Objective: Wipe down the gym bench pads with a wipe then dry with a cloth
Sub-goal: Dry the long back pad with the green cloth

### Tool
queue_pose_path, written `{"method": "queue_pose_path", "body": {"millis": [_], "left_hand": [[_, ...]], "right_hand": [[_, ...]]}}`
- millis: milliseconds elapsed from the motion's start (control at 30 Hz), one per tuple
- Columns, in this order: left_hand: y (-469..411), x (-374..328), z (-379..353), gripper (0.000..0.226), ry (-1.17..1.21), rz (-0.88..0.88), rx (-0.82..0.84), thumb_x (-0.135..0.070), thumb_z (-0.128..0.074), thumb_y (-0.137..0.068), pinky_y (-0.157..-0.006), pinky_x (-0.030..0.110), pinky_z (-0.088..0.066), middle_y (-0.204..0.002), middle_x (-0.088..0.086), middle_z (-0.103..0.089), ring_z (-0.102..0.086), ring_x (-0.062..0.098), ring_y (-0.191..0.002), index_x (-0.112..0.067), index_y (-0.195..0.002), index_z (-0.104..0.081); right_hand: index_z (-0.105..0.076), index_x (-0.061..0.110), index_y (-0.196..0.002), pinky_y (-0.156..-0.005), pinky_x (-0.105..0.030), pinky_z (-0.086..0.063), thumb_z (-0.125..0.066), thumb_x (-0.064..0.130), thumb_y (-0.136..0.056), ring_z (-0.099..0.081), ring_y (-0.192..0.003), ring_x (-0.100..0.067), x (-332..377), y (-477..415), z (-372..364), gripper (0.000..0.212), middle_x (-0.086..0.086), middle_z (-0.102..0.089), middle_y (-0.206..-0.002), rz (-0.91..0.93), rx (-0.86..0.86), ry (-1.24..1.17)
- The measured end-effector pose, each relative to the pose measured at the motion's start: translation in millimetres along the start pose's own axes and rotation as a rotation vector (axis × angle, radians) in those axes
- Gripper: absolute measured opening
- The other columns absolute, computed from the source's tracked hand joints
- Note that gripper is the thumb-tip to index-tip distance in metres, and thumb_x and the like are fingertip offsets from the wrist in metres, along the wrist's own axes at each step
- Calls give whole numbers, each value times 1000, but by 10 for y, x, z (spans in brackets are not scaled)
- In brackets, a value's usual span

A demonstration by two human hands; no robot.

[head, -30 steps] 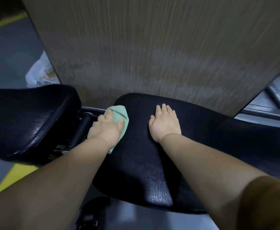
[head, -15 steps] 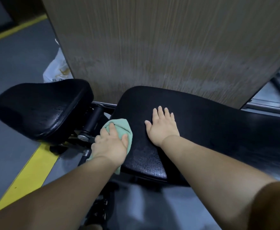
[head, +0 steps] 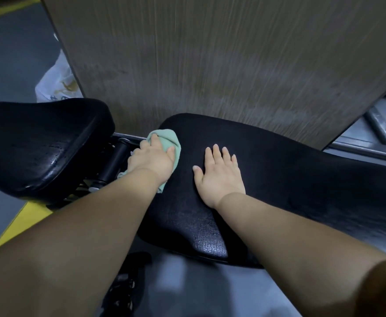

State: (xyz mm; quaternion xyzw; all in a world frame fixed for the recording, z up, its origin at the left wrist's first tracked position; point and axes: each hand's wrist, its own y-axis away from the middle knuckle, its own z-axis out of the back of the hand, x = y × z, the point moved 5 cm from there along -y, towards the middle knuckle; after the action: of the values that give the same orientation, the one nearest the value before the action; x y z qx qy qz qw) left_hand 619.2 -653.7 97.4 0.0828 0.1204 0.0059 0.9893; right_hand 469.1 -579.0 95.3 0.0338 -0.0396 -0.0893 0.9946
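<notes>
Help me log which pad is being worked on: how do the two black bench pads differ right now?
The long pad has both hands on it: the left hand presses a green cloth at its end, and the right hand lies flat and open. The shorter pad to the left is untouched. The shorter pad is tilted, the long pad lies flatter. Both are black, textured and glossy in patches.

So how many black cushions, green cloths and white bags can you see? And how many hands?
Black bench pads: 2, the left pad and the right pad
Green cloth: 1
White bag: 1
Hands: 2, left hand and right hand
Total: 6
</notes>
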Motion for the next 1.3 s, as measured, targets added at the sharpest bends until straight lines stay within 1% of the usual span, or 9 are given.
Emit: {"method": "queue_pose_path", "body": {"millis": [200, 433, 600, 733, 833, 900, 1067, 1300], "left_hand": [[-1, 40, -3, 69, 30, 2, 39, -55, -23, -100, -102, 48, -37, -151, 15, -29, -39, 37, -128, -18, -155, -6], [687, 311, -45, 66, -3, -9, 89, -52, -21, -101, -99, 46, -36, -149, 14, -26, -41, 34, -123, -18, -155, -3], [1199, 470, -112, 67, 58, 69, 106, -51, -23, -101, -102, 43, -34, -151, 12, -20, -37, 33, -127, -18, -155, 0], [1380, 479, -184, 68, 111, 123, 103, -50, -23, -102, -106, 43, -32, -152, 10, -14, -33, 31, -130, -18, -155, 4], [1337, 467, -180, 68, 98, 151, 89, -50, -23, -101, -106, 44, -32, -152, 11, -16, -33, 32, -130, -17, -155, 3], [1265, 438, -165, 68, 70, 167, 77, -51, -22, -101, -103, 45, -34, -150, 12, -19, -35, 33, -127, -17, -154, 2], [971, 321, -76, 65, 16, 134, 36, -49, -21, -102, -97, 45, -36, -146, 12, -27, -38, 32, -124, -15, -154, -4], [466, 195, -43, 63, 21, 91, 15, -48, -21, -102, -99, 46, -35, -151, 14, -27, -39, 35, -126, -14, -154, -9]], "right_hand": [[-5, 14, -153, -120, -42, 2, -17, 48, -100, 4, -148, -25, 2, -6, -10, 65, -6, -1, -161, -7, 14, 4], [-6, 14, -154, -120, -43, 0, -16, 48, -100, 2, -148, -25, -8, 3, 9, 65, -6, -2, -161, -6, 15, -6], [-7, 13, -153, -120, -43, -1, -15, 48, -100, 1, -148, -26, 7, 13, 23, 65, -6, -3, -161, -4, 17, -8], [-8, 12, -153, -120, -43, -1, -15, 47, -100, 0, -148, -27, 6, 39, 27, 64, -7, -4, -161, 2, 11, -1], [-8, 12, -153, -120, -43, -2, -15, 47, -100, -1, -148, -27, 17, 42, 25, 64, -7, -4, -161, 4, 4, 1], [-8, 12, -153, -120, -43, -2, -15, 48, -100, 0, -148, -26, 14, 29, 15, 64, -7, -4, -161, 3, 4, 6], [-8, 13, -153, -120, -43, -2, -15, 48, -100, -1, -148, -26, 7, 13, -6, 64, -7, -4, -161, -2, -9, 14], [-9, 13, -153, -120, -43, -1, -17, 48, -100, -1, -148, -26, 7, -9, -12, 64, -6, -5, -161, 4, -21, 5]]}}
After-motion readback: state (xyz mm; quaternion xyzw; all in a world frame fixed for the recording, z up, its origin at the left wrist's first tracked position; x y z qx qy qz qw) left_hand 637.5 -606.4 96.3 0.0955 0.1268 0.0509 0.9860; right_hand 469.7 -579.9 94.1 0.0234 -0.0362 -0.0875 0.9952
